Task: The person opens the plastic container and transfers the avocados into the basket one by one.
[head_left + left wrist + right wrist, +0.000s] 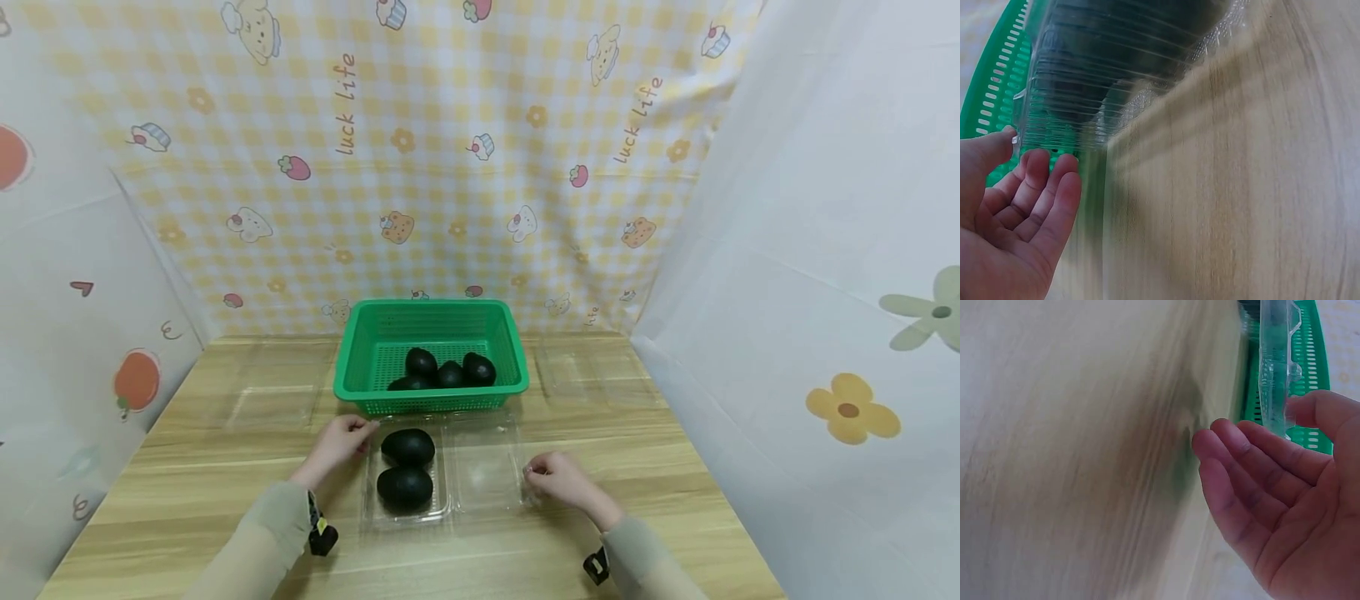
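A clear plastic clamshell container [442, 515] lies unfolded on the wooden table, its lid [486, 467] to the right. Two dark avocados [408, 447] sit one behind the other in its left half. My left hand [341, 446] pinches the container's left rim near the back corner. In the left wrist view, the thumb [999, 150] is on the rim, with fingers curled below. At the lid's right edge, my right hand [558, 481] pinches the plastic. The right wrist view has the thumb [1316, 409] against the lid's edge.
Behind the container stands a green plastic basket [431, 397] with several more avocados [480, 370] inside. Other clear containers lie at the back left [273, 404] and back right [596, 371]. A patterned cloth [450, 192] hangs behind the table.
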Tool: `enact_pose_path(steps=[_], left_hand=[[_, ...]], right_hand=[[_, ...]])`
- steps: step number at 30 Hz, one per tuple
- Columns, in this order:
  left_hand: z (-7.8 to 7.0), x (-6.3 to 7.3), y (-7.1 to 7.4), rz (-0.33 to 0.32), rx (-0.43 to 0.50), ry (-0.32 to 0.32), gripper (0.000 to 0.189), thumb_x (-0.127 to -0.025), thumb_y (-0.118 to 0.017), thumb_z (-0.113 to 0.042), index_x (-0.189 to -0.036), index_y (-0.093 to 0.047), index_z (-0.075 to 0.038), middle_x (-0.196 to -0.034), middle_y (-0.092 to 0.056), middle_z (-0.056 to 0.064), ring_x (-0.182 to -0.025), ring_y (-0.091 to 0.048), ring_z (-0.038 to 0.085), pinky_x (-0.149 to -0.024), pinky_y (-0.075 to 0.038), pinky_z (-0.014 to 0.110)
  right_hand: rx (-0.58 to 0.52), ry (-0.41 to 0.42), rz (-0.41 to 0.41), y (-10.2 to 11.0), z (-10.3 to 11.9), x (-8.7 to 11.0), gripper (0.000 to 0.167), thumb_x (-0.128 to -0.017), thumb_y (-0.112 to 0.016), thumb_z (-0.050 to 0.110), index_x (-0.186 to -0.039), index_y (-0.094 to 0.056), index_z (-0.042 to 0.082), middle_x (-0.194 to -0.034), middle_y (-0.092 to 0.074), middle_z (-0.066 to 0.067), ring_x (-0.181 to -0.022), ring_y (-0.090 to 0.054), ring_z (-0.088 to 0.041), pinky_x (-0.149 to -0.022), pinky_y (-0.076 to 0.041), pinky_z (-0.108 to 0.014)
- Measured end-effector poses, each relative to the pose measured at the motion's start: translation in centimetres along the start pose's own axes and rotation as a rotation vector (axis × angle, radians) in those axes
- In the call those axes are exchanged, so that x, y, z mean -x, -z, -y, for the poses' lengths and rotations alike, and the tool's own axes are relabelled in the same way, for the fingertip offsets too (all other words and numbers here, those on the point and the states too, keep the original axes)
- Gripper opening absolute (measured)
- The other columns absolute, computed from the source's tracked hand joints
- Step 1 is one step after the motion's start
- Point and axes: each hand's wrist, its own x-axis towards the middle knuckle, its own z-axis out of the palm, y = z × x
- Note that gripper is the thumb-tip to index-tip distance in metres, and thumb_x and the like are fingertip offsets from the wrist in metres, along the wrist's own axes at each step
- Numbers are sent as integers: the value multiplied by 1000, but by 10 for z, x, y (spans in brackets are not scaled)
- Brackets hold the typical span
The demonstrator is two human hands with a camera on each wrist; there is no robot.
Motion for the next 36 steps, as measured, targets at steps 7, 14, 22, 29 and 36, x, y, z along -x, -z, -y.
enact_pose_path(steps=[7,14,22,29,36], left_hand=[[-1,0,1,-12,17,1,34,-98,-59,-21,-75,-63,4,-65,-61,6,-60,-57,15,-56,-49,28],[1,-2,1,-27,69,22,33,-98,-58,-20,-78,-63,6,-65,-61,6,-61,-57,16,-56,-51,29],[6,4,-1,-13,197,82,37,-100,-56,-24,-81,-60,8,-67,-59,7,-59,-57,17,-55,-52,29],[8,18,0,46,386,175,38,-101,-53,-24,-105,-55,14,-75,-56,8,-62,-57,16,-56,-53,29],[8,35,-1,111,572,238,45,-100,-54,-28,-119,-46,12,-87,-51,9,-68,-54,16,-61,-54,30]], right_hand=[[91,-50,53,-6,0,-5,13,-88,-59,14,-79,-68,12,-64,-59,6,-54,-48,-5,-49,-42,-22],[152,-58,75,-10,2,-8,20,-88,-61,16,-68,-62,13,-58,-52,8,-50,-41,-5,-45,-36,-22],[320,-48,81,-12,3,-12,23,-86,-63,21,-63,-58,19,-56,-48,12,-49,-40,-4,-45,-35,-23],[371,-58,101,-12,8,-14,33,-86,-64,24,-58,-47,21,-51,-39,12,-46,-34,-5,-43,-30,-22],[405,-70,127,-9,9,-17,37,-87,-64,27,-56,-44,21,-50,-37,11,-45,-32,-5,-43,-29,-22]])
